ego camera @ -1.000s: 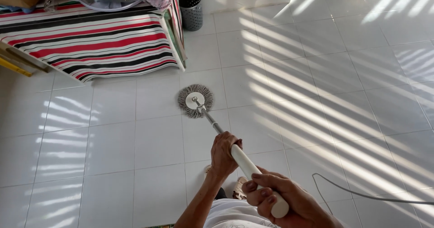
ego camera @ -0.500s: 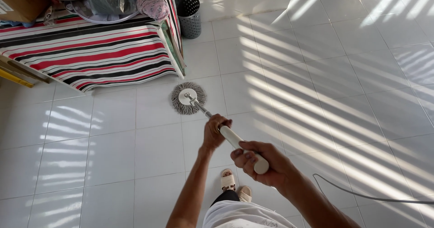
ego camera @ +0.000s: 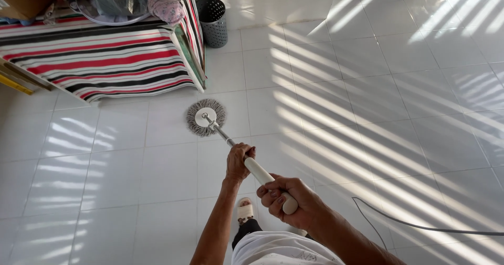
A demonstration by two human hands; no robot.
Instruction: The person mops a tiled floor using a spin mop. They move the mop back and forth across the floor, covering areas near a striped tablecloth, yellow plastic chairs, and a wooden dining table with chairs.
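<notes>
Both my hands grip the spin mop handle [ego camera: 262, 174]: left hand [ego camera: 239, 161] ahead, nearer the round mop head [ego camera: 206, 118], right hand [ego camera: 289, 202] clasping the rear end.

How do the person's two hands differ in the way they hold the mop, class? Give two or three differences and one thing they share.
The left hand grips lower down, where the metal shaft meets the white grip; the right hand wraps the top end. The left hand is farther from the body and nearer the mop head; the right hand is close in. The left arm is straighter; the right arm bends. Both are closed round the handle.
</notes>
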